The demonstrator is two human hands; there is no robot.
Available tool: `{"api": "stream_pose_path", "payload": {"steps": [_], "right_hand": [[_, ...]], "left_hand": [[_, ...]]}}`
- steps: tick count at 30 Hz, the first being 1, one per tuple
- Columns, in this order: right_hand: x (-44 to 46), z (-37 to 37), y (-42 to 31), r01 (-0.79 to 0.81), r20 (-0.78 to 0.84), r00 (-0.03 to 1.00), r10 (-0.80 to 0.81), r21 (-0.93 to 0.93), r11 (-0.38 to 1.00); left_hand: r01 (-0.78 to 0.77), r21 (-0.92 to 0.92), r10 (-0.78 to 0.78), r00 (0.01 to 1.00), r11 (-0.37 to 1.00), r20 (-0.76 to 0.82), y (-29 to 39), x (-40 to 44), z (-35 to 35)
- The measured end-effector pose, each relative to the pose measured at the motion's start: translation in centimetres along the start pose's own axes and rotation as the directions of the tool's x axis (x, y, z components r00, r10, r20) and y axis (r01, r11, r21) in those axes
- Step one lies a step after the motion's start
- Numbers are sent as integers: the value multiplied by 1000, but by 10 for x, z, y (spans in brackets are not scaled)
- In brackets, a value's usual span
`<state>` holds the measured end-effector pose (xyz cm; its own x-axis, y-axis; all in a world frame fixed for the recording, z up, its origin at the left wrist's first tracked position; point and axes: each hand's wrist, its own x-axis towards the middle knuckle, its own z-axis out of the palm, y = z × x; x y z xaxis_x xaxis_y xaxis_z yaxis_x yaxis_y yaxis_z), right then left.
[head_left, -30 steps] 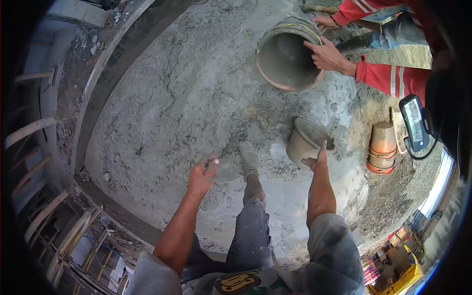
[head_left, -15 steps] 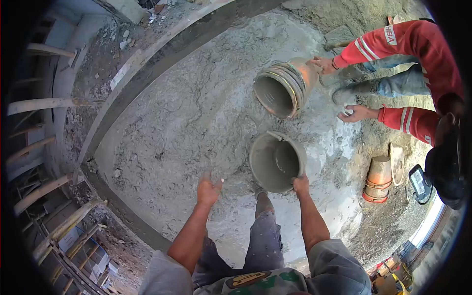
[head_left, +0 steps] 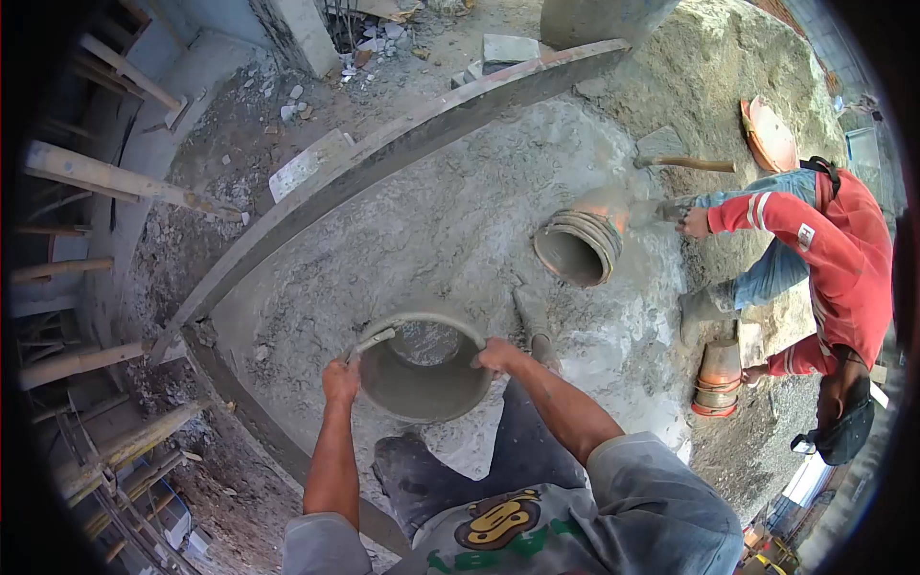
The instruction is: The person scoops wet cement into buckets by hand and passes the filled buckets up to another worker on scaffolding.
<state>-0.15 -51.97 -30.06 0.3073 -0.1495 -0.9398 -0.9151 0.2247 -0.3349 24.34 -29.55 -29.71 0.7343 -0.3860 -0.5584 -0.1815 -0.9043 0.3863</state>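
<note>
A grey, mortar-coated bucket [head_left: 422, 391] is tilted in front of my legs, its mouth toward me. My left hand [head_left: 340, 379] is closed on its left rim, close to a pale handle grip. On the right side of the rim, my right hand [head_left: 494, 356] is closed too. Rough grey material shows in the round area inside the bucket; I cannot tell whether it is a load or the bucket's bottom. Beneath lies a wide spread of wet grey mortar [head_left: 326, 287]. A nested stack of buckets [head_left: 606, 240] rests on its side ahead to the right.
A co-worker in a red top [head_left: 853, 259] bends over at the right, one hand close to upright stacked buckets [head_left: 718, 379]. A wooden-handled tool [head_left: 685, 164] lies by the sand heap [head_left: 709, 57]. A low curved wall [head_left: 383, 134] borders the mortar; wooden poles [head_left: 125, 177] stand left.
The bucket has moved left and closer to me. My left hand, free before, now grips it too. The co-worker has shifted away from the nested buckets, one hand reaching the upright stack.
</note>
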Motion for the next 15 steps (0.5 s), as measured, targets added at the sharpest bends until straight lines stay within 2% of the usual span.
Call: {"api": "stream_pose_path", "payload": {"steps": [1,2,3,4,7,8,9,10,11,12,13,14,15], "right_hand": [[37,4,2,-63,95,993,65,-29,998],[56,9,-8,-67,109,992,69,-28,997],[76,8,-16,-75,126,989,78,-29,997],[102,-2,-22,-26,63,998,30,-74,997],[202,-52,-14,113,-86,988,-127,-151,982],[238,-79,0,146,-127,978,-165,-151,978],[212,-147,-25,122,-85,987,-136,-159,980],[213,-199,-28,16,-238,971,-15,2,1000],[233,-243,-16,32,-387,922,7,94,995],[237,-295,-10,210,-472,875,-110,165,964],[255,-339,2,325,-664,732,-153,142,935],[246,-388,-7,298,-760,642,-98,130,946],[250,-432,-8,322,-834,545,-91,107,941]], "left_hand": [[64,188,-63,998,980,-14,3,8,-3],[130,370,-125,991,920,-38,7,17,-2],[228,77,-234,968,971,88,-8,28,4],[348,-216,-297,926,912,234,-12,43,17],[498,-628,-349,867,598,355,109,45,34],[455,-740,-259,891,496,374,147,56,62],[416,-832,-168,909,366,381,189,67,96],[401,-807,-110,912,435,394,243,81,128],[350,-710,-87,921,611,379,277,108,169],[297,-702,-18,927,647,375,321,135,206],[215,-734,102,927,645,361,363,164,240],[161,-719,146,927,677,346,404,196,271],[167,-753,206,904,636,374,444,227,301]]}}
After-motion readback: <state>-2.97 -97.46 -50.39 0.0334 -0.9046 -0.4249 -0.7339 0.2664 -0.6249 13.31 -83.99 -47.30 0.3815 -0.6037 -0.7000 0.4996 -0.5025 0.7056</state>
